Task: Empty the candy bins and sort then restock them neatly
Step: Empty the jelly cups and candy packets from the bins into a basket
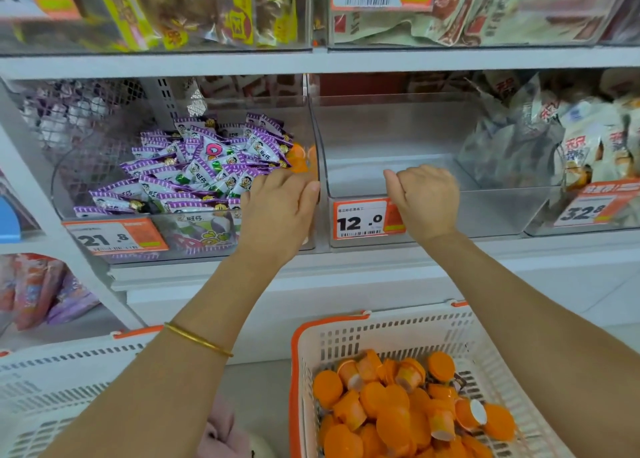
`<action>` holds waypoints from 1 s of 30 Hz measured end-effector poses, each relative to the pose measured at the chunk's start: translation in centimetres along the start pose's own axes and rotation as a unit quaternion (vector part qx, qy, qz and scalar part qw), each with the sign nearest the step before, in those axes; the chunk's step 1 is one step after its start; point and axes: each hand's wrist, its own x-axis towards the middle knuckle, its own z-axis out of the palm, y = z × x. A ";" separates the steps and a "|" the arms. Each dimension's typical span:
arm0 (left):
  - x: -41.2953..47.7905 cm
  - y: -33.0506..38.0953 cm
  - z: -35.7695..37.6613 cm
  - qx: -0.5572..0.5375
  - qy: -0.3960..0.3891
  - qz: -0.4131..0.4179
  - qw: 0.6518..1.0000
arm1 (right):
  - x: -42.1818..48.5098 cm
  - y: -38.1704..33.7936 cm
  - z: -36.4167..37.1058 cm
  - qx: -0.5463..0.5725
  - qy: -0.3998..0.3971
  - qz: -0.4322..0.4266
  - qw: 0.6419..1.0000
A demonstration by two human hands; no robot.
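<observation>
A clear bin on the middle shelf holds a pile of purple-and-white wrapped candies. A few orange jelly cups sit in its right corner. My left hand reaches over this bin's front right corner. Its fingers lie on the candies just below the orange cups, and the fingertips are hidden. To the right stands an empty clear bin tagged 12.0. My right hand is curled over its front rim with the thumb sticking out to the left.
Below, a white basket with an orange rim holds many orange jelly cups. Another white basket stands at the lower left. A bin of white snack packs is on the right, and packed bins fill the shelf above.
</observation>
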 end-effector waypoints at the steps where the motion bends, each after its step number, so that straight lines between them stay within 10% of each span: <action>1: 0.0 -0.2 0.0 0.000 0.000 0.000 1.000 | -0.1 0.0 0.1 0.007 -0.002 0.000 1.000; 14: 1.1 -2.8 -1.7 0.073 0.052 -0.052 0.995 | 0.8 -2.1 -2.8 0.115 -0.046 0.068 0.990; 18: 1.7 -6.3 -4.4 0.091 0.123 -0.111 0.982 | 5.1 -7.7 -5.2 0.223 -0.030 -0.030 0.974; 24: 1.1 -11.8 -6.7 0.134 0.029 -0.208 0.968 | 9.8 -15.6 -1.7 0.251 -0.494 -0.083 0.828; 30: 1.4 -13.5 -8.0 0.119 -0.132 -0.208 0.962 | 10.9 -15.8 2.2 0.247 -0.629 -0.093 0.731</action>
